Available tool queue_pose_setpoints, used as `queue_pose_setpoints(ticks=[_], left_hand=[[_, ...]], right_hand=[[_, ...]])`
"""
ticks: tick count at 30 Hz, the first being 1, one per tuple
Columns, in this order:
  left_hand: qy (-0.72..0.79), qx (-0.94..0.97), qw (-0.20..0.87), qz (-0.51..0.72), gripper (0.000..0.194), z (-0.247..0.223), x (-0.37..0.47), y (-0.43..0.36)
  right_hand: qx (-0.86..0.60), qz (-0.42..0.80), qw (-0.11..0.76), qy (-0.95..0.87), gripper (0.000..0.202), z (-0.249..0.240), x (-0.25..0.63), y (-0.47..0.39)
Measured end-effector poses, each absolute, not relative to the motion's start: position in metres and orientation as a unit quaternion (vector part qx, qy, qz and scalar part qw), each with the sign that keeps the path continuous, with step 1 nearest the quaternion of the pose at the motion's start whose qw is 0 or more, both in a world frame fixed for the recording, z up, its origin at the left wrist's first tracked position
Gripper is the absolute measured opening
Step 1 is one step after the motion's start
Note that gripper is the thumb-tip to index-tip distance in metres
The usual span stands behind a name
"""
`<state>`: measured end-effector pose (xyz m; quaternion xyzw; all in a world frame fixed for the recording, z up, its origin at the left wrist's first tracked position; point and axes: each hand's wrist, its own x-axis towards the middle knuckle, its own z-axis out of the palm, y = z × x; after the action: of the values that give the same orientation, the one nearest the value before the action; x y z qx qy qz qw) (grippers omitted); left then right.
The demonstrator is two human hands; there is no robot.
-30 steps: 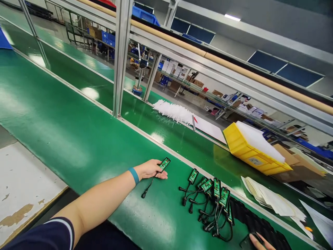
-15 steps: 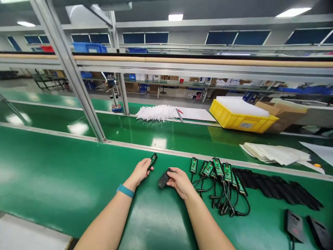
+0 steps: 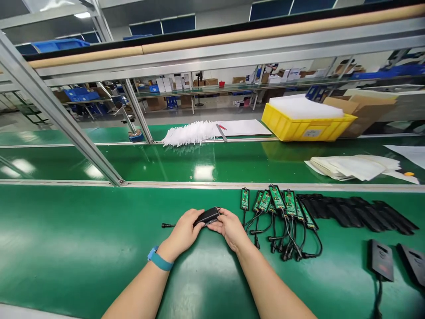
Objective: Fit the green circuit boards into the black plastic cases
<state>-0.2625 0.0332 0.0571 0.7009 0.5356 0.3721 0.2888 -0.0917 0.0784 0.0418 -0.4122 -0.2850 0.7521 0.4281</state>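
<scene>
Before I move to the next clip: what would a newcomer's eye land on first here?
Probably the bright yellow crate at the upper right, with white material rising above its rim. Next, the black case near the centre, held between the left hand and right hand over the green work surface. Then the cluster of green circuit boards with black cables, just right of the hands.

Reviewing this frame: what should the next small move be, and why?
Probably a gentle squeeze along the black case, I'd judge: the left hand and right hand hold it near opposite ends, and the fingers hide part of its edge, so whether it is fully shut can't be told.
</scene>
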Motion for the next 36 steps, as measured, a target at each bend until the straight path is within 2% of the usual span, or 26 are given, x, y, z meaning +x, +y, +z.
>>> queue_pose_setpoints(ticks=[15, 20, 25, 36], left_hand=[[0.553, 0.712, 0.257, 0.349, 0.037, 0.048, -0.266, 0.037], [0.554, 0.716, 0.257, 0.338, 0.038, 0.047, -0.267, 0.037], [0.557, 0.709, 0.271, 0.337, 0.038, 0.046, -0.268, 0.039], [0.541, 0.713, 0.281, 0.346, 0.039, 0.055, -0.261, 0.035]], right_hand=[[-0.367, 0.784, 0.458, -0.202, 0.017, 0.046, -0.093, 0.076], [-0.359, 0.788, 0.457, -0.202, 0.024, 0.044, -0.093, 0.076], [-0.375, 0.768, 0.458, -0.243, 0.032, 0.045, -0.093, 0.075], [-0.418, 0.725, 0.449, -0.314, 0.03, 0.045, -0.087, 0.076]])
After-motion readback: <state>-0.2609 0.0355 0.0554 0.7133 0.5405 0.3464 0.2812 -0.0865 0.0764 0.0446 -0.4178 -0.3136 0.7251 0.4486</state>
